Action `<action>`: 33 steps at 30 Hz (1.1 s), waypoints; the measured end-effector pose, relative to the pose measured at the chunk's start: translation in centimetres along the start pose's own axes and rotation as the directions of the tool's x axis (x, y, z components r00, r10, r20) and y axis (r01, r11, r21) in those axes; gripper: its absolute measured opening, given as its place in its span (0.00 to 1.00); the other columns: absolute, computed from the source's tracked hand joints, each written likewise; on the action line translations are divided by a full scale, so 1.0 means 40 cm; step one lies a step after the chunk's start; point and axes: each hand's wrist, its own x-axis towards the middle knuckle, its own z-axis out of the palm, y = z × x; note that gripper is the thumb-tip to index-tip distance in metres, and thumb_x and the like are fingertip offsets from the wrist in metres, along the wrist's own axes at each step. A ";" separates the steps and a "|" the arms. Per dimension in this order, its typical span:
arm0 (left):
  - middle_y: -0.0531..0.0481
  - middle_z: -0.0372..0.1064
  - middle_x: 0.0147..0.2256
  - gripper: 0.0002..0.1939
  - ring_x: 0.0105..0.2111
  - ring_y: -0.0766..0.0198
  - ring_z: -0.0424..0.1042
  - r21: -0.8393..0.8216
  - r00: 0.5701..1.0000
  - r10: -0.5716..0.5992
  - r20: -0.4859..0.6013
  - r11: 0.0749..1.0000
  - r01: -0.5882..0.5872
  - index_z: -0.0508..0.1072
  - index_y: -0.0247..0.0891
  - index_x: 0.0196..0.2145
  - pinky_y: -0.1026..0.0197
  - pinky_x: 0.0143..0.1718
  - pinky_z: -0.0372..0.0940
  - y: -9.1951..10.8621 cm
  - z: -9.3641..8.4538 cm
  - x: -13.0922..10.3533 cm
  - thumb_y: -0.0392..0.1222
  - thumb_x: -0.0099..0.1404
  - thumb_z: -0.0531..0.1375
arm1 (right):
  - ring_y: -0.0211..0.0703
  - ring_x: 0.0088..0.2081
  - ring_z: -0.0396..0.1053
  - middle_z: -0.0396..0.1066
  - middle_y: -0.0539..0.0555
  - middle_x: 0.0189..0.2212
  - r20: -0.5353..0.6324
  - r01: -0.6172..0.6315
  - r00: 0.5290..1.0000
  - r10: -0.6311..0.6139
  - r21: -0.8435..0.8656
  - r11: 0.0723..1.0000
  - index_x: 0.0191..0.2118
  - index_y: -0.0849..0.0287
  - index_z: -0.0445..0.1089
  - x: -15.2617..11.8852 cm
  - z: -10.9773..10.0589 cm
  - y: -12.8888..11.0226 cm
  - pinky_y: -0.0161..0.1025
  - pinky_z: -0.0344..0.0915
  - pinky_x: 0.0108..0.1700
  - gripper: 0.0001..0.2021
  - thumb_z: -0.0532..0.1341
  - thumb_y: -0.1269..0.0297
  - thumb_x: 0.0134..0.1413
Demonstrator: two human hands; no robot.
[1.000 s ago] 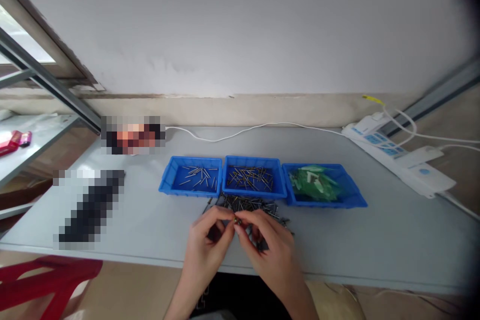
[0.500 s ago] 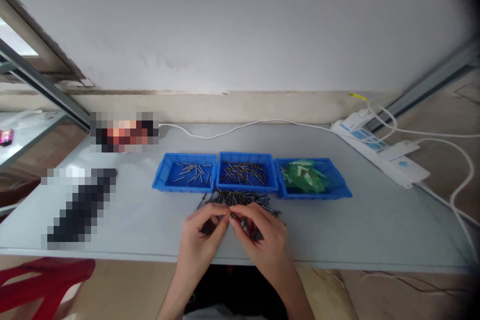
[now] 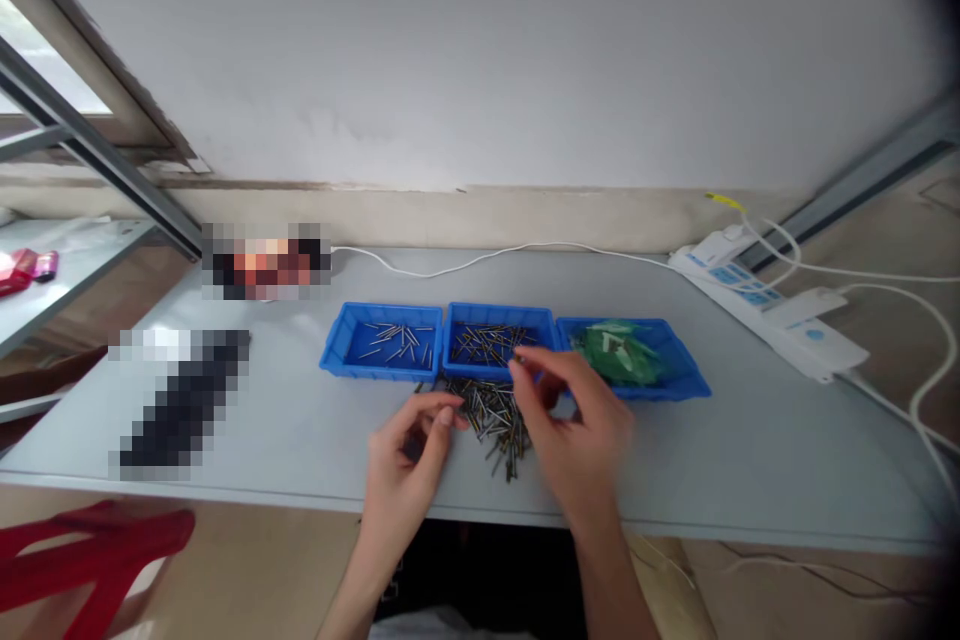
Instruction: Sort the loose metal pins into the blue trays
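Note:
My right hand [image 3: 574,420] is raised at the front right corner of the middle blue bin [image 3: 499,311], thumb and forefinger pinched on a small dark piece whose kind I cannot make out. Slender dark and brassy metal pins [image 3: 487,348] lie in that bin. My left hand [image 3: 412,445] is closed in a pinch beside the pile; what its fingertips hold, if anything, is hidden. Between the hands lies a loose pile of screw-like metal pieces [image 3: 495,420]. Silvery pins [image 3: 405,335] are scattered in the left blue bin [image 3: 349,360].
The right blue bin [image 3: 686,375] holds green plastic bags [image 3: 619,355]. A white power strip [image 3: 757,300] with cables stands at the right; a white cord [image 3: 450,270] runs along the back. Blurred-out items lie at the left. A red stool [image 3: 112,560] is below the table's front edge.
My hands, together over the pile before, have parted. The right one has moved up and right to the middle bin; the left stays low. More of the pile shows, and the view has shifted slightly.

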 end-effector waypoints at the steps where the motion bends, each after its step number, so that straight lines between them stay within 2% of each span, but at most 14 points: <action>1: 0.48 0.82 0.32 0.14 0.26 0.66 0.72 -0.011 1.000 -0.009 -0.009 1.000 0.009 0.83 0.38 0.44 0.67 0.28 0.66 0.000 -0.001 -0.002 0.50 0.77 0.62 | 0.35 0.24 0.65 0.76 0.48 0.31 -0.005 -0.003 1.000 0.002 -0.066 0.998 0.47 0.55 0.79 0.016 0.000 0.007 0.35 0.68 0.32 0.05 0.66 0.70 0.69; 3: 0.49 0.80 0.29 0.16 0.24 0.67 0.70 -0.044 0.999 -0.023 -0.037 0.999 0.021 0.83 0.38 0.42 0.67 0.27 0.65 0.000 -0.003 -0.005 0.52 0.77 0.62 | 0.35 0.24 0.64 0.75 0.47 0.31 0.002 -0.016 1.000 0.017 -0.167 0.986 0.48 0.55 0.79 0.028 0.002 0.020 0.36 0.67 0.32 0.05 0.66 0.67 0.70; 5: 0.51 0.78 0.27 0.16 0.22 0.68 0.68 -0.094 0.995 -0.035 -0.096 0.995 0.026 0.83 0.38 0.41 0.68 0.25 0.64 0.002 -0.004 -0.007 0.53 0.76 0.63 | 0.36 0.25 0.66 0.75 0.48 0.31 0.034 -0.015 0.999 0.022 -0.193 0.981 0.49 0.55 0.80 0.012 0.008 0.025 0.36 0.67 0.33 0.06 0.66 0.65 0.71; 7: 0.52 0.76 0.25 0.16 0.21 0.69 0.66 -0.153 0.983 -0.049 -0.175 0.988 0.022 0.82 0.37 0.40 0.69 0.24 0.62 0.003 -0.004 -0.009 0.53 0.76 0.64 | 0.37 0.27 0.70 0.75 0.48 0.30 0.132 0.032 0.991 -0.010 -0.167 0.985 0.48 0.55 0.79 -0.023 0.021 0.019 0.36 0.67 0.34 0.05 0.65 0.65 0.72; 11: 0.55 0.73 0.24 0.16 0.20 0.70 0.65 -0.269 0.959 -0.083 -0.272 0.963 0.007 0.81 0.37 0.39 0.70 0.23 0.61 0.000 -0.005 -0.010 0.53 0.75 0.65 | 0.43 0.32 0.74 0.77 0.49 0.29 0.414 0.211 0.903 -0.117 -0.190 0.959 0.44 0.54 0.79 -0.093 0.062 -0.002 0.40 0.66 0.36 0.05 0.64 0.66 0.71; 13: 0.55 0.72 0.24 0.16 0.21 0.70 0.65 -0.299 0.959 -0.090 -0.270 0.954 0.005 0.80 0.37 0.38 0.70 0.23 0.61 -0.003 -0.007 -0.010 0.53 0.74 0.65 | 0.46 0.35 0.75 0.78 0.50 0.31 0.489 0.228 0.868 -0.085 -0.242 0.943 0.43 0.54 0.79 -0.108 0.081 -0.005 0.42 0.65 0.37 0.03 0.66 0.68 0.68; 16: 0.54 0.72 0.24 0.16 0.21 0.70 0.65 -0.297 0.962 -0.096 -0.255 0.955 0.017 0.80 0.37 0.39 0.70 0.24 0.61 -0.006 -0.008 -0.011 0.53 0.75 0.65 | 0.47 0.36 0.75 0.79 0.49 0.32 0.528 0.203 0.849 -0.024 -0.284 0.937 0.39 0.53 0.77 -0.112 0.097 0.001 0.42 0.65 0.38 0.05 0.67 0.71 0.66; 21: 0.55 0.72 0.24 0.15 0.22 0.70 0.64 -0.285 0.964 -0.101 -0.244 0.958 0.029 0.80 0.38 0.39 0.70 0.25 0.61 -0.008 -0.007 -0.015 0.53 0.76 0.64 | 0.45 0.35 0.74 0.77 0.49 0.31 0.518 0.188 0.855 -0.033 -0.249 0.950 0.36 0.53 0.74 -0.108 0.096 0.010 0.41 0.63 0.38 0.08 0.63 0.72 0.69; 25: 0.54 0.72 0.24 0.16 0.22 0.70 0.65 -0.228 0.971 -0.080 -0.225 0.973 0.027 0.80 0.38 0.39 0.69 0.25 0.61 -0.006 -0.007 -0.013 0.53 0.76 0.64 | 0.42 0.32 0.72 0.73 0.49 0.30 0.413 0.093 0.910 -0.030 -0.134 0.987 0.39 0.54 0.73 -0.109 0.085 0.006 0.39 0.63 0.36 0.08 0.60 0.69 0.74; 29: 0.53 0.74 0.27 0.14 0.23 0.69 0.66 -0.116 0.989 -0.059 -0.139 0.992 0.043 0.81 0.38 0.42 0.68 0.27 0.62 0.000 -0.005 -0.003 0.51 0.76 0.63 | 0.38 0.30 0.70 0.71 0.48 0.32 0.272 -0.023 0.962 0.021 0.003 1.000 0.41 0.54 0.71 -0.104 0.067 -0.001 0.35 0.64 0.34 0.06 0.61 0.70 0.74; 33: 0.53 0.75 0.28 0.10 0.25 0.67 0.69 -0.004 1.000 0.017 -0.007 1.000 -0.017 0.81 0.39 0.48 0.67 0.29 0.64 0.010 0.001 0.007 0.45 0.75 0.63 | 0.34 0.28 0.68 0.71 0.47 0.33 0.161 -0.049 0.987 0.027 0.132 0.990 0.43 0.54 0.70 -0.103 0.048 -0.009 0.32 0.66 0.32 0.06 0.63 0.72 0.72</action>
